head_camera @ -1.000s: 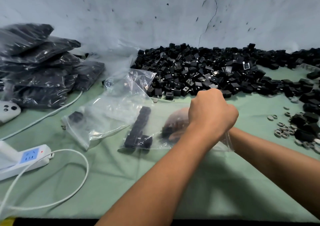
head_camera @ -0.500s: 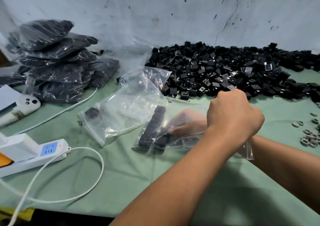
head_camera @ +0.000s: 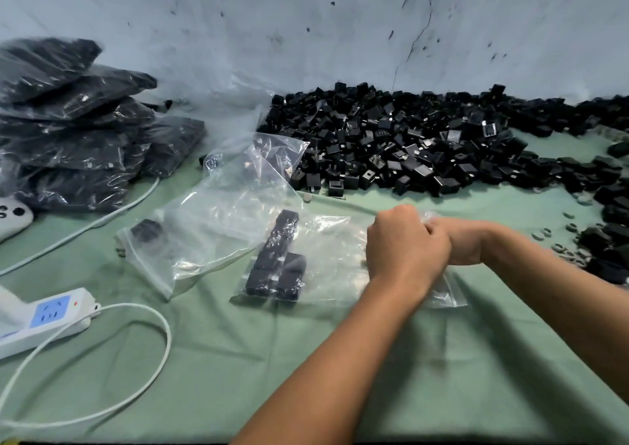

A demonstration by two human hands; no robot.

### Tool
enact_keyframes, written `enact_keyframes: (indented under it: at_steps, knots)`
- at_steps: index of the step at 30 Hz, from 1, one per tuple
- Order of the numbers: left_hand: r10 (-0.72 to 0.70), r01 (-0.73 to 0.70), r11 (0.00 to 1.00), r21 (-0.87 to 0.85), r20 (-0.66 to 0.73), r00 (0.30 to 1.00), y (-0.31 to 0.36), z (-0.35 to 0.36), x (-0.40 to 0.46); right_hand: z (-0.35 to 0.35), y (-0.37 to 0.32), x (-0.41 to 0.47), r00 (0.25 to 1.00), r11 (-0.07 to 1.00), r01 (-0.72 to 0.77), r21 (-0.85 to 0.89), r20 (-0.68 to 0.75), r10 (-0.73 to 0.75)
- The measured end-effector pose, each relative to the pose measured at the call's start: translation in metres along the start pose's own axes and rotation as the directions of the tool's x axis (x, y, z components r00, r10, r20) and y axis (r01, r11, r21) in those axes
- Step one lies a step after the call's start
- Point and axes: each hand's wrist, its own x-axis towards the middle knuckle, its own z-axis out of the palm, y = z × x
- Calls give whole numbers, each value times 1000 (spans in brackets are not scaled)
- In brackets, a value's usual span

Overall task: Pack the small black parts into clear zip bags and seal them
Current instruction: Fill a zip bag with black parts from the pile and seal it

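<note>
A clear zip bag lies flat on the green cloth, with several small black parts lined up at its closed left end. My left hand is curled and grips the bag's open right edge. My right hand sits right behind it at the same edge, fingers curled against the plastic and partly hidden by the left hand. A big heap of loose black parts lies along the wall behind.
A second clear bag holding one black part lies to the left. Filled bags are stacked at far left. A white power strip with its looped cable and a white controller sit front left. Small rings lie scattered right.
My right hand has pulled back out of the bag to its mouth beside my left hand. The black parts stay inside at the bag's far end.
</note>
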Motion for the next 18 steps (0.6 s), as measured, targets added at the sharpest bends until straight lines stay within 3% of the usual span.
enact_keyframes:
  at_steps: [3, 5, 6, 8, 9, 10, 13, 16, 18]
  knots:
    - [-51, 51, 999, 6, 29, 998, -14, 20, -3, -20, 6, -15, 1000, 1000, -9, 13, -15, 9]
    - [-93, 92, 996, 19, 65, 993, -24, 32, -8, -32, 5, -21, 979, 994, -8, -105, -204, -14]
    - [-105, 103, 994, 28, 81, 991, -29, 37, -10, -37, 5, -18, 918, 982, -1, -190, -389, -74]
    - [-93, 89, 995, 51, 84, 992, -38, 45, -13, -44, 5, -7, 640, 940, -20, -340, -727, -250]
    - [-80, 75, 995, 61, 77, 994, -41, 48, -14, -46, 3, 1, 498, 901, -51, -431, -793, -351]
    - [-75, 71, 996, 63, 67, 995, -42, 49, -14, -48, 1, 9, 422, 840, -106, -532, -789, -446]
    - [-79, 78, 996, 33, 41, 996, -46, 51, -14, -55, -5, 31, 465, 673, -232, -702, -688, -557]
    - [-72, 72, 997, 5, 42, 997, -48, 50, -14, -58, -14, 45, 552, 629, -327, -705, -683, -479]
    - [-72, 72, 997, -4, 38, 997, -49, 48, -14, -56, -14, 48, 557, 606, -331, -723, -668, -493]
